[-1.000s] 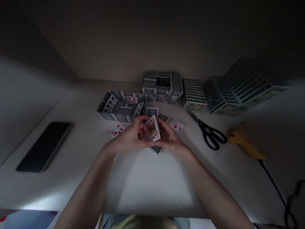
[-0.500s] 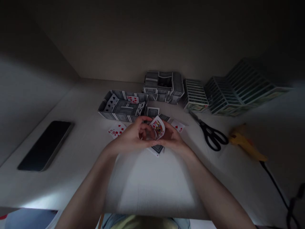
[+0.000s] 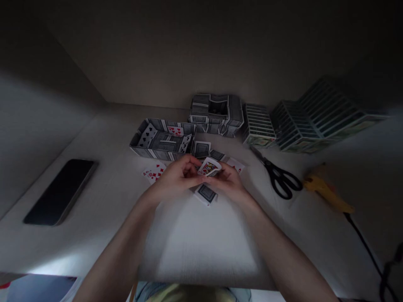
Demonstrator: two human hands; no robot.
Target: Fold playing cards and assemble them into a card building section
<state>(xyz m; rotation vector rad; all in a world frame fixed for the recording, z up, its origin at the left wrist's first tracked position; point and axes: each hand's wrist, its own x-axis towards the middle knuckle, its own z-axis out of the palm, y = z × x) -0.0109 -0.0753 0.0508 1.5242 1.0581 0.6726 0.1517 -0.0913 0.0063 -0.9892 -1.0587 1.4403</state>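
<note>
Between my two hands a playing card with a face figure is bent, its right end curling up. My left hand pinches its left side, and my right hand grips the right side, fingers partly hidden behind it. Just below the hands, a card with a dark patterned back lies on the table. Red diamond cards are fanned out by my left wrist. A red-suited card lies behind my right hand, partly covered. Face-down cards lie just beyond my fingers.
An open box made of cards stands beyond my left hand. Behind it is a card-covered block with an opening. Slatted stacks stand to the right. Scissors and a yellow glue gun lie right, a phone left.
The held card has tilted from upright to flatter, and its right end now curls over. My left fingers have closed in more. The face-down card below shows more fully.
</note>
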